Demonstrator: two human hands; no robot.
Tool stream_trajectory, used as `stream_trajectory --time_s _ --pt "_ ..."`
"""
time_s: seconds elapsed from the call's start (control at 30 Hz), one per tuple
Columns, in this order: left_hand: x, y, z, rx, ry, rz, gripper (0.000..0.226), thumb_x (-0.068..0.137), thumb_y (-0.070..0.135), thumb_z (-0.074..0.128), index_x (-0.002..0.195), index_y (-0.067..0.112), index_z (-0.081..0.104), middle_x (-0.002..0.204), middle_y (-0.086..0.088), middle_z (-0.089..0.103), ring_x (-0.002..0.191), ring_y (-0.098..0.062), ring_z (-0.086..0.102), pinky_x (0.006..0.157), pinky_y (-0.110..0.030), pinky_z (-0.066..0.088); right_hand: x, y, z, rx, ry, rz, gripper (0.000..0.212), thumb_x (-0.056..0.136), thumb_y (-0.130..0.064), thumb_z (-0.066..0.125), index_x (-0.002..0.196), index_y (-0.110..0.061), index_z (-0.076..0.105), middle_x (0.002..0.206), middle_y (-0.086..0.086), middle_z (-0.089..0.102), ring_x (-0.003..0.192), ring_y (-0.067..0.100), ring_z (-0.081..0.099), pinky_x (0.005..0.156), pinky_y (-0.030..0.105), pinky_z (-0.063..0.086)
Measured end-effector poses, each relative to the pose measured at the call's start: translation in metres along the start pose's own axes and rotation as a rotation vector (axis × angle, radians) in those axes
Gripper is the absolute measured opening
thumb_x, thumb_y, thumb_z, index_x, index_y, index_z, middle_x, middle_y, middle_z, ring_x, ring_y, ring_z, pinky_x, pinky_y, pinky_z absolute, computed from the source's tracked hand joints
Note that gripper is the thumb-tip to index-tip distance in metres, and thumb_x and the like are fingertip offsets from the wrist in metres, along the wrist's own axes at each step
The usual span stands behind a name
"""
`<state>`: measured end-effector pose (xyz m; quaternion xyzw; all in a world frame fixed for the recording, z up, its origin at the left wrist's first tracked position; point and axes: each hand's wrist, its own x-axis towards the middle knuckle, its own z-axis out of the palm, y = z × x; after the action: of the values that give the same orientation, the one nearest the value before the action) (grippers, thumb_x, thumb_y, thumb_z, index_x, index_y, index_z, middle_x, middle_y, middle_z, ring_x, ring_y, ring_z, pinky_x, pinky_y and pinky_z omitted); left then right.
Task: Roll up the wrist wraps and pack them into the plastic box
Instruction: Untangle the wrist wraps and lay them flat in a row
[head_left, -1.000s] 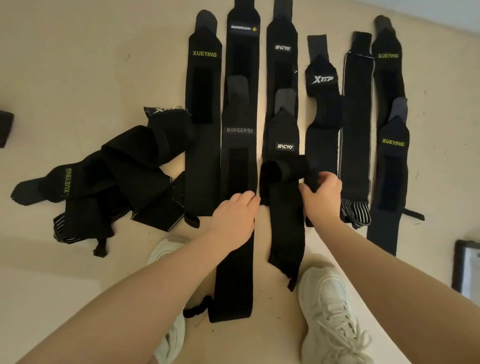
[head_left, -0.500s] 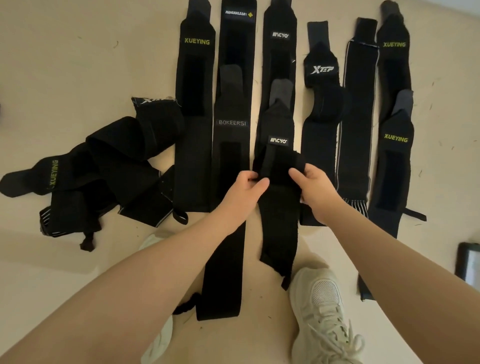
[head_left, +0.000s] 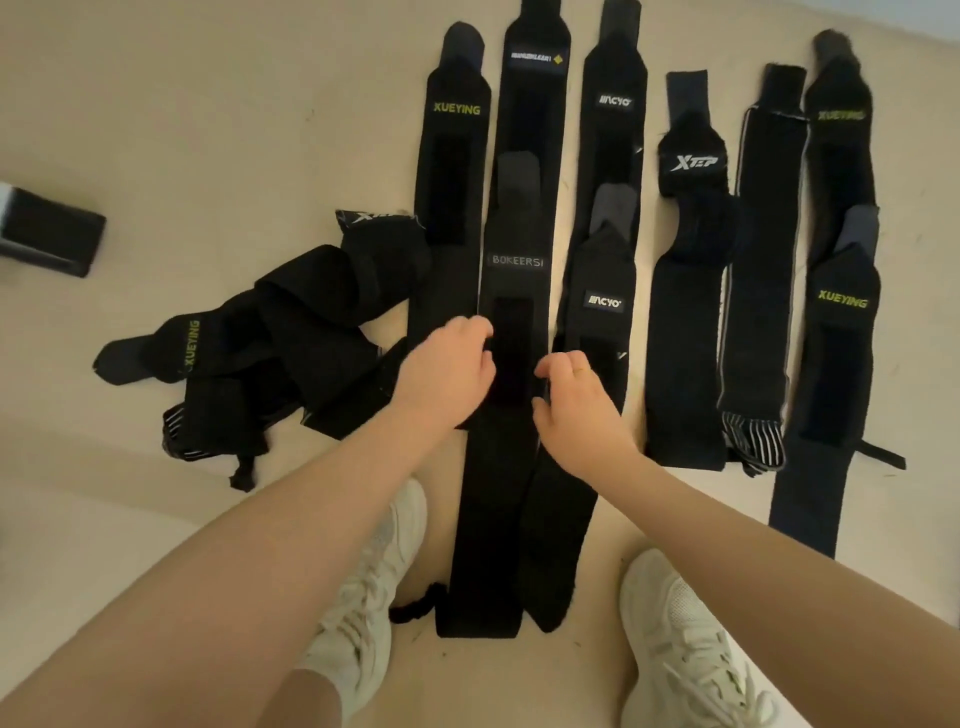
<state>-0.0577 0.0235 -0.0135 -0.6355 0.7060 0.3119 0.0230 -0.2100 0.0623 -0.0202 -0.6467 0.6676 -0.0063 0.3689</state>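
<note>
- Flat black fabric wrist wraps (head_left: 763, 249): laid across upper centre of the floor; none rolled.
- Plastic box: not in view.
- Left hand (head_left: 447, 374), right hand (head_left: 576, 405): fingers curled at the black BOKEERSI-labelled wrap (head_left: 511, 291); whether they grip it is unclear.

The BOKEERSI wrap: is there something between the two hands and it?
Nothing visible. The left hand and right hand sit at either edge of the BOKEERSI wrap, just above its dark patch, with only neighbouring wraps lying flat beside it. Whether the fingers already touch it cannot be told.
</note>
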Motion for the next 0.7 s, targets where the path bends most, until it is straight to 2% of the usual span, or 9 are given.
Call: stream_trajectory --time_s 0.07,0.1,0.17,0.23,0.3,0.4,0.5,0.6,0.7 --pt "0.012 -0.037 -0.016 0.227 0.234 -0.033 0.048 0.094 0.019 0.051 0.140 0.013 0.037 0.142 -0.011 0.040 0.127 -0.025 0.043 0.101 -0.035 0.038 0.014 -0.026 0.006 0.020 -0.091 -0.076 0.038 0.094 -0.016 0.054 0.131 -0.015 0.044 0.135 0.002 0.038 0.111 0.012 0.051 0.089 0.018 0.040" --pt "0.015 -0.054 -0.021 0.298 0.262 -0.101 0.057 0.094 0.021 0.051 0.145 0.011 0.029 0.150 -0.016 0.028 0.136 -0.031 0.031 0.109 -0.040 0.030 0.023 -0.038 0.009 0.046 -0.102 -0.086 0.039 0.094 -0.016 0.053 0.132 -0.014 0.044 0.137 0.002 0.037 0.110 0.012 0.051 0.088 0.018 0.041" --pt "0.019 -0.080 -0.025 0.328 0.155 -0.248 0.075 0.094 0.031 0.052 0.151 0.013 0.007 0.155 -0.021 0.011 0.140 -0.038 0.021 0.112 -0.046 0.023 0.043 -0.059 0.015 0.106 -0.095 -0.060 0.039 0.095 -0.016 0.052 0.133 -0.014 0.043 0.137 0.003 0.038 0.105 0.012 0.052 0.084 0.018 0.041" --pt "0.026 -0.093 -0.022 0.309 -0.004 -0.334 0.088 0.092 0.035 0.056 0.150 0.019 -0.007 0.149 -0.020 0.025 0.126 -0.035 0.042 0.095 -0.042 0.042 0.060 -0.074 0.020 0.187 -0.081 0.018 0.038 0.095 -0.016 0.052 0.132 -0.013 0.043 0.135 0.005 0.040 0.099 0.013 0.053 0.080 0.020 0.042" --pt "0.033 -0.097 -0.017 0.311 -0.012 -0.349 0.085 0.091 0.033 0.059 0.150 0.016 0.000 0.130 -0.017 0.047 0.107 -0.029 0.055 0.076 -0.035 0.046 0.071 -0.084 0.023 0.274 -0.086 0.094 0.037 0.095 -0.015 0.051 0.132 -0.013 0.044 0.134 0.006 0.042 0.092 0.009 0.050 0.076 0.017 0.040" --pt "0.039 -0.090 -0.019 0.157 0.077 -0.401 0.047 0.092 0.025 0.056 0.131 0.008 0.036 0.107 -0.012 0.059 0.093 -0.026 0.058 0.073 -0.034 0.043 0.073 -0.086 0.020 0.369 -0.086 0.137 0.037 0.095 -0.014 0.051 0.131 -0.014 0.045 0.132 0.004 0.048 0.099 0.008 0.049 0.077 0.013 0.037" --pt "0.036 -0.075 -0.039 -0.083 0.097 -0.444 0.026 0.090 0.026 0.054 0.108 0.007 0.049 0.091 -0.005 0.057 0.077 -0.019 0.054 0.067 -0.033 0.046 0.071 -0.082 0.005 0.480 -0.047 0.247 0.036 0.096 -0.017 0.051 0.132 -0.016 0.046 0.128 0.001 0.053 0.106 0.011 0.051 0.084 0.022 0.040" --pt "0.024 -0.058 -0.075 -0.234 0.231 -0.297 0.033 0.088 0.020 0.053 0.120 0.014 0.048 0.090 -0.004 0.061 0.075 -0.019 0.057 0.070 -0.035 0.051 0.073 -0.086 -0.017 0.913 -0.100 0.459 0.046 0.097 -0.037 0.045 0.138 -0.015 0.042 0.134 0.002 0.053 0.118 0.016 0.050 0.099 0.030 0.038" --pt "0.005 -0.034 -0.111 -0.430 0.106 0.114 0.051 0.087 0.006 0.050 0.135 0.020 0.043 0.105 0.001 0.064 0.085 -0.012 0.062 0.082 -0.032 0.053 0.070 -0.087 -0.043 1.552 -0.238 0.485 0.064 0.095 -0.059 0.031 0.137 -0.013 0.046 0.131 0.011 0.058 0.124 0.027 0.052 0.111 0.043 0.032"
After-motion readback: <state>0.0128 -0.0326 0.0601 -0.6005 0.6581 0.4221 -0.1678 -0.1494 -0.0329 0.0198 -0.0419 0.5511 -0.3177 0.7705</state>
